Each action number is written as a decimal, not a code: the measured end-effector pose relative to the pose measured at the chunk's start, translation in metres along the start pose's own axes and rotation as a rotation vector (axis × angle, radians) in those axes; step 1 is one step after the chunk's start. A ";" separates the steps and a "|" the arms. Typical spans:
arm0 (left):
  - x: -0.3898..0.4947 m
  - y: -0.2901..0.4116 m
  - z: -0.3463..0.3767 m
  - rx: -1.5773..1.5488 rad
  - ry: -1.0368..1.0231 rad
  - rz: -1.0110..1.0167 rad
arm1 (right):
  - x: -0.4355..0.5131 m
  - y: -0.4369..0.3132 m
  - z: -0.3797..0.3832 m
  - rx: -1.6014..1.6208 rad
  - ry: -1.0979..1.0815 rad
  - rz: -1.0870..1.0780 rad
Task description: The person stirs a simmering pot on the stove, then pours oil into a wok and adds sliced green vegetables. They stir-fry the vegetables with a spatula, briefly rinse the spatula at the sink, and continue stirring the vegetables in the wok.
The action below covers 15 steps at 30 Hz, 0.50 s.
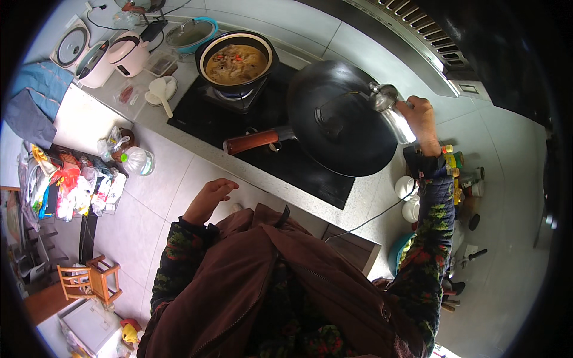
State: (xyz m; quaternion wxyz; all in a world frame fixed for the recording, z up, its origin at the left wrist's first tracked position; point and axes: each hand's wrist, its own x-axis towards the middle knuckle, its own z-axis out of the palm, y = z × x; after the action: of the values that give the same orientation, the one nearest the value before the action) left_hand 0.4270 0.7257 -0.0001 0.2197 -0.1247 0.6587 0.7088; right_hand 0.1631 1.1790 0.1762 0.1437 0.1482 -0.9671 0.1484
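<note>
My right hand (419, 117) holds a shiny metal pot with a long thin spout (396, 118) by its handle, over the right side of a large dark wok (335, 143). The spout reaches over the wok's middle. Whether liquid is flowing cannot be told. The wok's wooden handle (251, 142) points left towards the counter edge. My left hand (211, 197) is in front of the counter, holding nothing, its fingers loosely curled. Behind and left of the wok, a black casserole (274, 57) of brownish stew with red pieces (237, 65) stands on a lit gas burner.
The black glass cooktop (188, 105) is set in a pale counter. A rice paddle (160, 95) on a small dish, rice cookers (127, 53) and a glass lid on a blue bowl (192, 33) are at the left. White bowls (406, 188), bottles and a cable (371, 222) lie right. The range hood hangs above.
</note>
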 end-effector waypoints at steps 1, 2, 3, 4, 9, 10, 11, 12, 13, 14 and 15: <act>-0.001 0.000 -0.001 -0.001 0.004 0.001 | 0.004 0.006 0.002 -0.039 0.000 0.032; -0.001 -0.001 -0.002 0.005 0.010 -0.005 | 0.006 0.014 0.002 -0.068 -0.009 0.065; -0.002 -0.001 -0.002 -0.001 0.008 0.002 | 0.007 0.021 0.003 -0.083 0.012 0.070; -0.002 -0.001 -0.003 -0.001 0.009 0.002 | 0.006 0.028 0.004 -0.099 0.032 0.076; 0.003 0.001 -0.003 0.006 -0.010 -0.008 | -0.014 0.054 -0.006 -0.210 -0.031 0.132; 0.004 0.002 -0.002 0.013 -0.014 -0.004 | -0.022 0.056 -0.010 -0.199 -0.048 0.138; 0.006 0.002 0.000 0.026 -0.020 0.001 | -0.031 0.056 -0.013 -0.189 -0.035 0.115; 0.008 0.002 0.001 0.019 -0.024 -0.007 | -0.042 0.056 -0.015 -0.185 -0.031 0.112; 0.011 0.002 0.004 0.016 -0.029 -0.013 | -0.053 0.054 -0.018 -0.183 -0.033 0.122; 0.013 0.003 0.006 0.021 -0.031 -0.027 | -0.063 0.053 -0.022 -0.138 -0.056 0.150; 0.015 0.003 0.008 0.018 -0.044 -0.021 | -0.073 0.051 -0.024 -0.191 -0.041 0.120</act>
State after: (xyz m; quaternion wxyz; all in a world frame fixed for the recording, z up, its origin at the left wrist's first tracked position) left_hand 0.4133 0.7356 -0.0039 0.2425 -0.1139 0.6587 0.7030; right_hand 0.2182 1.2511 0.1621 0.1280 0.0786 -0.9868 0.0608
